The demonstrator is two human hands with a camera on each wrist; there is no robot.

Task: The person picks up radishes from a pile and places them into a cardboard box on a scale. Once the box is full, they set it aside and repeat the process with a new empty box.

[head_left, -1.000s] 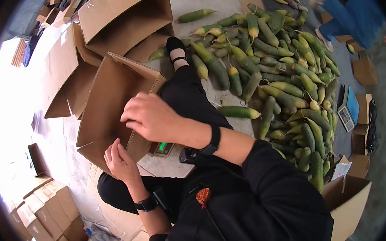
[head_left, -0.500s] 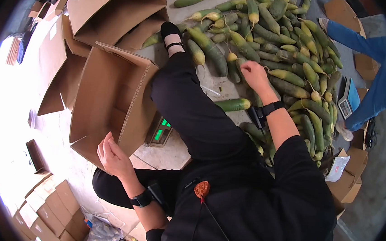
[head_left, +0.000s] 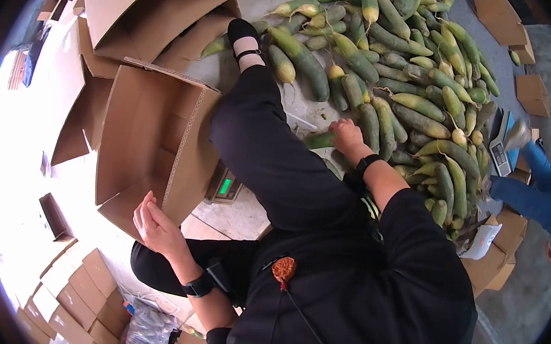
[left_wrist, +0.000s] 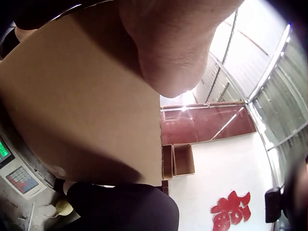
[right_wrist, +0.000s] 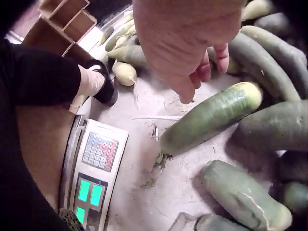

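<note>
My right hand [head_left: 350, 140] reaches down over a green radish [right_wrist: 211, 118] that lies alone on the floor by the heap. Its fingers hang loosely bent just above the radish in the right wrist view, with nothing in them. My left hand [head_left: 159, 231] is at the near edge of an upright, open-topped cardboard box [head_left: 194, 149], fingers fairly straight and empty. Beneath the box is a digital scale [right_wrist: 101, 149] with green lit figures. A big heap of green radishes [head_left: 416, 105] spreads across the floor to the right.
More open cardboard boxes [head_left: 161, 17] stand beyond the front box. My bent leg [head_left: 271, 146] lies between the box and the heap. Another scale [head_left: 501, 151] sits past the heap, where a person in blue trousers [head_left: 513, 194] passes. Stacked cartons [head_left: 78, 292] are at lower left.
My right hand has swung from over the box to the radishes on the right, then lower toward the lone radish. The left hand has stayed by the box. The person in blue has moved.
</note>
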